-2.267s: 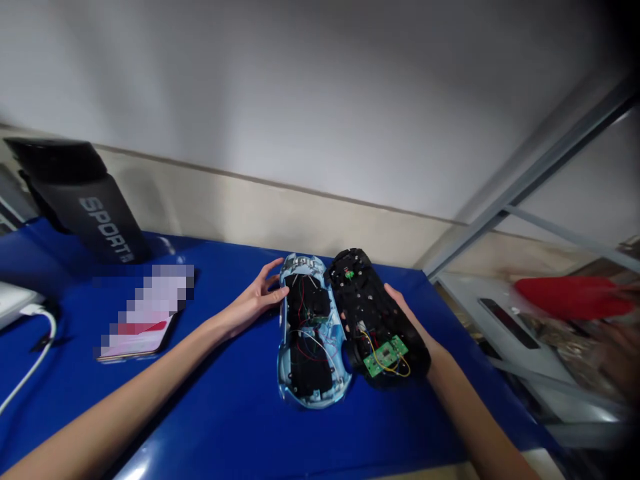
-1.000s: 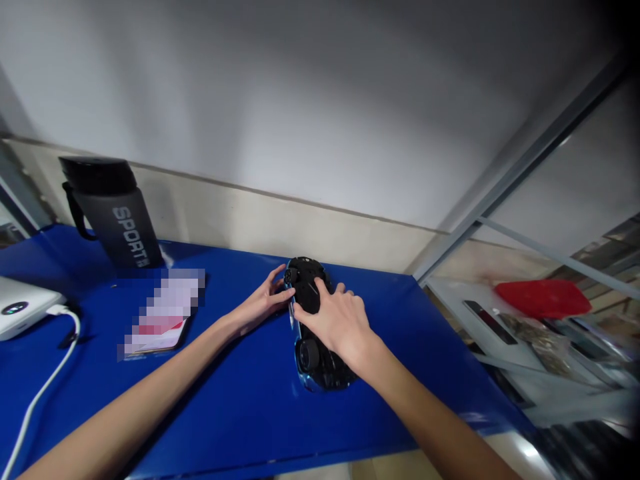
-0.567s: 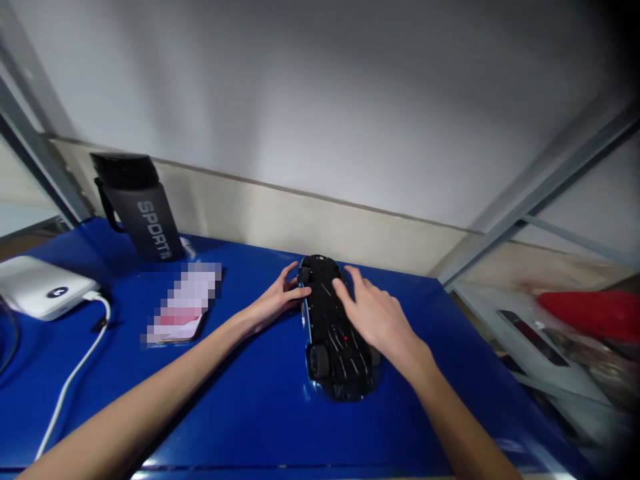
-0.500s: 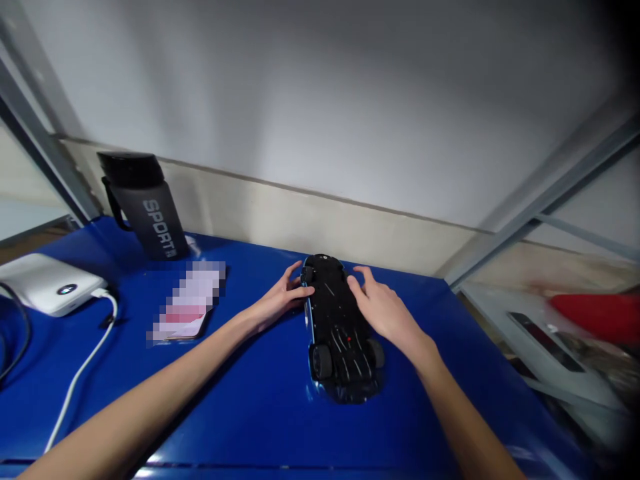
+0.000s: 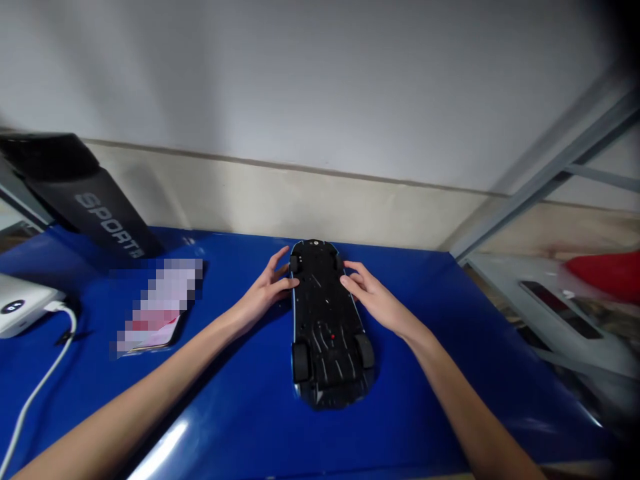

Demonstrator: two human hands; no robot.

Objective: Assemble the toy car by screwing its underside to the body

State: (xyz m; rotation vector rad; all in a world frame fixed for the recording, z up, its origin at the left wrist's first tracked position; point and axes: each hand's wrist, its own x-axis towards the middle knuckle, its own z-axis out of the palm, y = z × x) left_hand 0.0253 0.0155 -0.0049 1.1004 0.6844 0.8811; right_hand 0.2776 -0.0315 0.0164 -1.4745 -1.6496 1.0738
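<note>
A toy car (image 5: 327, 307) lies upside down on the blue tabletop, its black underside and wheels facing up and a thin blue edge of body showing. My left hand (image 5: 267, 287) grips its left side near the far wheel, thumb over the rim of the underside and forefinger stretched along the side. On the opposite side, my right hand (image 5: 373, 297) has its thumb and fingertips against the car's edge, just behind the far right wheel. The car's roof is hidden beneath it, and some of my fingertips are hidden at its sides.
Left of the car lies a phone (image 5: 163, 310) with a blurred-out screen. Behind it a dark sports bottle (image 5: 107, 213) stands by the wall. A white power bank (image 5: 25, 303) with a white cable (image 5: 43, 383) sits at far left. A metal frame (image 5: 540, 177) rises beyond the table's right side.
The view has swung right, so the bottle, phone and power bank sit further left. My right fingers have drawn in against the car's side. The car is still upside down between my hands.
</note>
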